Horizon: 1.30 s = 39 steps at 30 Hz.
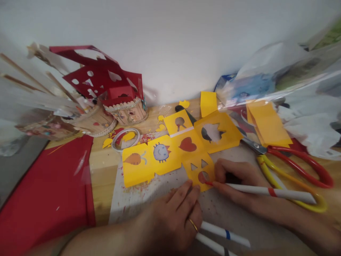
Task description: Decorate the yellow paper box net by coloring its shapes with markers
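A cut-out yellow paper sheet (138,176) lies unfolded over a grey sheet (133,204), carrying small drawings and cut shapes, among them a red heart (187,144). My right hand (241,181) grips a white felt-tip pen (255,189) with a red band. Its red tip touches the round shape (203,177) on the lowest panel, which is partly red. My left hand (178,218), wearing a ring, rests with fingers stretched toward that panel's lower edge, fingertips on or beside the paper. Two more white pens (226,233) lie partly under this hand.
Scissors (306,167) with red and yellow handles lie right of my right hand. A tape roll (125,139), decorated cups (130,112) and red card (48,192) are at left. Folded yellow paper (269,122) and plastic bags (298,99) stand at right, against a white wall.
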Each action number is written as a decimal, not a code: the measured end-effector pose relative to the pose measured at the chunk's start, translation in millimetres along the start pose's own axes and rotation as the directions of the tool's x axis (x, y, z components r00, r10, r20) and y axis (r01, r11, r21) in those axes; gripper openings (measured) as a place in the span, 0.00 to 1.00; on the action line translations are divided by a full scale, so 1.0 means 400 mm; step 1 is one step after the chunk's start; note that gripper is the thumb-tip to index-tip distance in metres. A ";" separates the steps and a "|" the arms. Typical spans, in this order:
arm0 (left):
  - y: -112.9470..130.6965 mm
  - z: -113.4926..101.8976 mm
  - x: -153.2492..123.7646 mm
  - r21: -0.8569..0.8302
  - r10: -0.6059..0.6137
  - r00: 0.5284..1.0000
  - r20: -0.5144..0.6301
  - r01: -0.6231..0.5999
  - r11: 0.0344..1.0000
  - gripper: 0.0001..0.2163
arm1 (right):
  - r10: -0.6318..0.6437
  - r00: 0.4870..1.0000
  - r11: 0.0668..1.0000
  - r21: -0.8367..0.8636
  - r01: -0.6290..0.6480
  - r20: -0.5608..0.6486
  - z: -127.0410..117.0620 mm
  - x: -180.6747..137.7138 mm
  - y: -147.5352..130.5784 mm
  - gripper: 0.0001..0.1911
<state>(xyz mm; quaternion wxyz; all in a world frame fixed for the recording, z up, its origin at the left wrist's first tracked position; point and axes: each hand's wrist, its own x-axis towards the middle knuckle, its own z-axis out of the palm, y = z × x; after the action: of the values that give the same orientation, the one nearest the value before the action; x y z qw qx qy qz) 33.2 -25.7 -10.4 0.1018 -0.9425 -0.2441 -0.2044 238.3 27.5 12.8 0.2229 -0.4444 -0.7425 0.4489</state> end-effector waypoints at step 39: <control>-0.001 -0.001 0.003 -0.008 -0.010 1.000 -0.003 0.010 1.000 0.11 | 0.071 0.993 0.996 -0.054 -0.077 -0.096 -0.001 0.004 0.011 0.16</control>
<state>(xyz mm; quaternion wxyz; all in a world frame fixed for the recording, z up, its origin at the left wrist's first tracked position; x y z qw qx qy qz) 34.0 -25.1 -9.6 0.0975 -0.9414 -0.2479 -0.2071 239.8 29.9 9.2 0.2280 -0.4985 -0.7269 0.4138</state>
